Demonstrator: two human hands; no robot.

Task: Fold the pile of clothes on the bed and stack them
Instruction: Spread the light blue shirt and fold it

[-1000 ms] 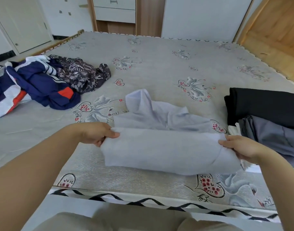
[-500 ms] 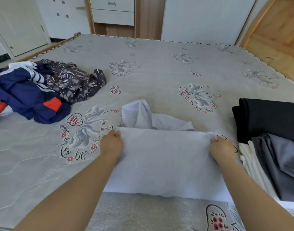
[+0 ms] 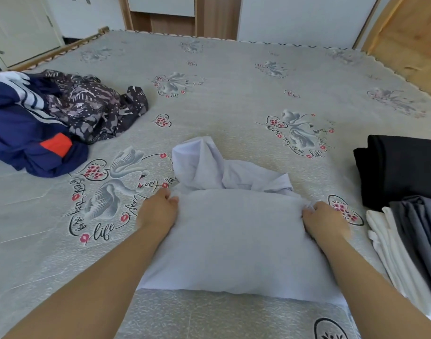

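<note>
White garment (image 3: pixel 234 236) flat on bed (image 3: pixel 234 77), left hand (image 3: pixel 158 211) and right hand (image 3: pixel 324 221) pinching its far corners, bare mattress beyond

Single head-worn wide-angle view, looking forward and down across the bed (image 3: pixel 234 77) from its near edge; both forearms reach in from below, close to the lens; far wall at top.

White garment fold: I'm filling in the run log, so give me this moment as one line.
step: folding white garment | left hand: pinches far-left edge | right hand: pinches far-right edge | folded stack: right | unfolded pile: left
</note>
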